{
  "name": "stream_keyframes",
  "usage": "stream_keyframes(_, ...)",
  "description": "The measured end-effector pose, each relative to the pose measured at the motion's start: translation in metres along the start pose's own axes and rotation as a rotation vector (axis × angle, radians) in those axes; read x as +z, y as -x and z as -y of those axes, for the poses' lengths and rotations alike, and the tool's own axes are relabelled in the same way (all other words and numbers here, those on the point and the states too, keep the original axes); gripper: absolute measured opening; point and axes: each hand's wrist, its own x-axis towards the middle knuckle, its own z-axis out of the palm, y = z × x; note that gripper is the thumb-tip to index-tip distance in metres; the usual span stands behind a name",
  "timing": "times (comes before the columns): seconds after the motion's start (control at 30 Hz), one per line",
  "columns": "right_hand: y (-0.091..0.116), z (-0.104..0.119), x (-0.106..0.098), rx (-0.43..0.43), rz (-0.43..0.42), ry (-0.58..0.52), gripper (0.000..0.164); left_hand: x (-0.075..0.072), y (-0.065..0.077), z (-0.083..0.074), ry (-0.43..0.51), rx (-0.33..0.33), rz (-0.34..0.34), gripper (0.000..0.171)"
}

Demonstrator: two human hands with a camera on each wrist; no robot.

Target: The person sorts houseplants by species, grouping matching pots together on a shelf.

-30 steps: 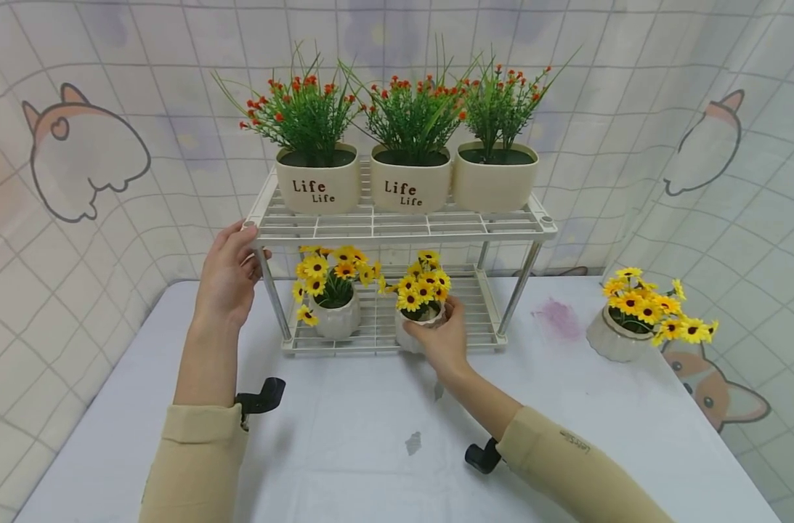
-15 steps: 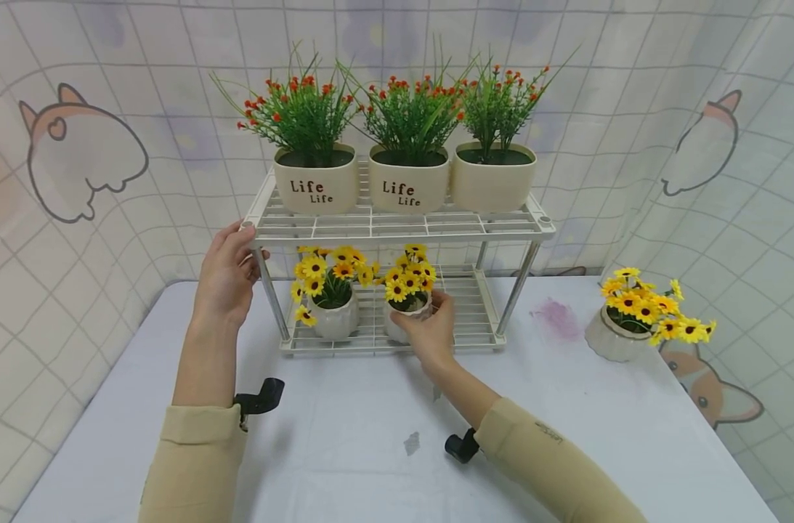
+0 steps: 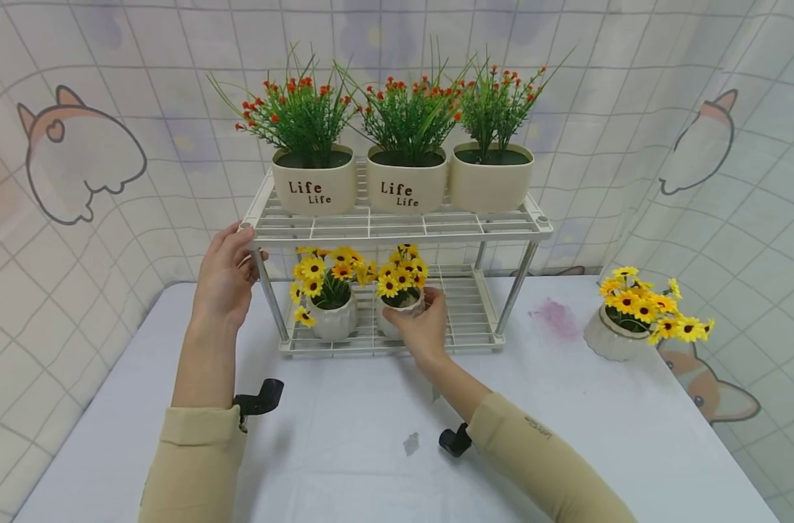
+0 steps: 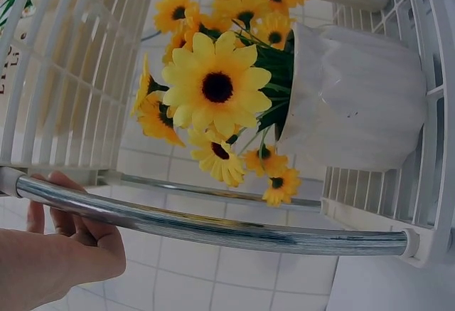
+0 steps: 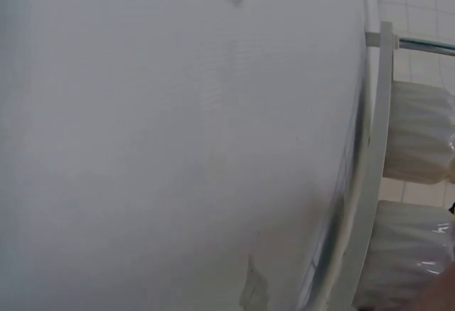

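Note:
My right hand (image 3: pixel 424 325) grips a small white ribbed flower pot (image 3: pixel 389 319) of yellow sunflowers on the lower tier of a white wire rack (image 3: pixel 465 309). Thumb and fingers lie around its right side. A matching pot of sunflowers (image 3: pixel 334 321) stands just to its left on the same tier. At the rack's upper left corner, my left hand (image 3: pixel 223 280) holds the frame, its fingers curled behind the metal post (image 4: pixel 213 220) in the left wrist view. The right wrist view shows the two white pots (image 5: pixel 419 133) at its right edge, with little of the hand.
On the upper tier stand three cream planters (image 3: pixel 406 181) with red flowers and grass. A third sunflower pot (image 3: pixel 615 335) sits on the white tablecloth (image 3: pixel 331 428) to the right of the rack. A patterned curtain (image 3: pixel 194 131) hangs behind.
My right hand has slid the gripped flower pot leftward along the lower tier, closer to the other sunflower pot. The left hand stays at the rack's corner.

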Motion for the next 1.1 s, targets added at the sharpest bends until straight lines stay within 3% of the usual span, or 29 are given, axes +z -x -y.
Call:
stream_keyframes(0.3,0.015,0.000,-0.023,0.061,0.085,0.072,0.087,0.000,0.000,0.001,-0.003,0.001,0.003,0.052)
stream_keyframes(0.67,0.035,-0.007,-0.078,0.147,0.172,0.088,0.066,0.000,0.000,0.001,-0.004,0.005,0.008,0.052)
stream_keyframes(0.9,0.042,-0.015,-0.129,0.167,0.113,0.048,0.051,0.001,0.000,0.001,-0.001,0.003,0.001,0.051)
stream_keyframes(1.1,0.042,-0.017,-0.166,0.208,0.034,0.030,0.050,0.002,0.001,0.000,-0.013,0.008,-0.011,0.051)
